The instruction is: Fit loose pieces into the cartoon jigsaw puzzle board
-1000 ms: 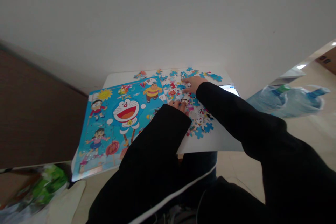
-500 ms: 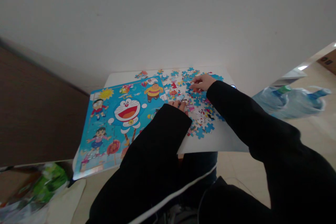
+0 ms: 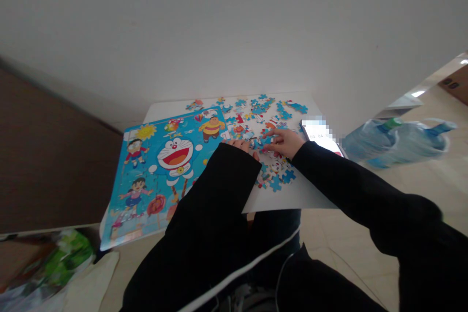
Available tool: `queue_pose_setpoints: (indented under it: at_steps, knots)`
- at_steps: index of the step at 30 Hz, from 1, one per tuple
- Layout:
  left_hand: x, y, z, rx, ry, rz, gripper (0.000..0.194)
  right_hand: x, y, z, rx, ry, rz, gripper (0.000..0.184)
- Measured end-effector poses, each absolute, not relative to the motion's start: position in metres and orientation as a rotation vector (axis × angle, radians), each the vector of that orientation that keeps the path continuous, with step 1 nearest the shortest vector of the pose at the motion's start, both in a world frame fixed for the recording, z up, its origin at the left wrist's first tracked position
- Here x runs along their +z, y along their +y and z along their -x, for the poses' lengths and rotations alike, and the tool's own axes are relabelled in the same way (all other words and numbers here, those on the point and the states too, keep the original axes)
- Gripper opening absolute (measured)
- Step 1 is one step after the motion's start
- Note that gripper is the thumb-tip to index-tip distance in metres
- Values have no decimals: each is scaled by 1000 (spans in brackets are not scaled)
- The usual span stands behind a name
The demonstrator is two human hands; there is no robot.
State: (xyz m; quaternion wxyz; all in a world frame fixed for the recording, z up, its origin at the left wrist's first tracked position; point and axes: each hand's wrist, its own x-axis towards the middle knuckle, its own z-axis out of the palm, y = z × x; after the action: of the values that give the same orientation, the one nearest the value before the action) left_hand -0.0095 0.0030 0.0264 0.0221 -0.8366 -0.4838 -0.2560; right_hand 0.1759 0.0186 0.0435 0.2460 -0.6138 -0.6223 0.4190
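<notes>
Loose jigsaw puzzle pieces [image 3: 276, 184], mostly blue with bits of cartoon figures, lie spread over the right half of a white tabletop [image 3: 270, 202]. My left hand [image 3: 242, 145] rests low over the partly joined pieces beside the picture board, its fingers stretched out; the sleeve hides the back of it. Close to its right, my right hand [image 3: 285, 143] has thumb and forefinger around a small blue puzzle piece [image 3: 268, 141], partly covered by the fingers. The blue picture board [image 3: 197, 148] with cartoon characters covers the table's left half, partly under my left sleeve.
A phone [image 3: 320, 136] with a lit screen lies at the table's right edge. The wall [image 3: 234, 34] rises behind the table. Plastic-wrapped water bottles [image 3: 398, 141] stand on the floor to the right. A green bag [image 3: 69, 256] sits at lower left. A white cable [image 3: 241, 271] crosses my lap.
My right hand has moved down and toward my left hand, uncovering the phone and the pieces at the upper right. My left hand has shifted slightly left.
</notes>
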Motion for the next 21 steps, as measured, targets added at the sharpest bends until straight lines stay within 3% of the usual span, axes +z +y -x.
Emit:
queue_pose_setpoints:
  at_steps: [7, 16, 18, 21]
  knots:
    - [29, 1, 14, -848, -1508, 2567, 30, 64, 21, -189, 1193, -1695, 1602, 31]
    - [53, -42, 27, -1028, -1387, 2586, 29, 54, -27, -200, 1393, -1726, 1634, 49]
    - [51, -57, 28, -947, -1348, 2679, 33, 53, -41, -197, 1319, -1768, 1642, 51]
    - [39, -73, 26, -772, -1331, 2840, 43, 56, -51, -205, 948, -1898, 1693, 45]
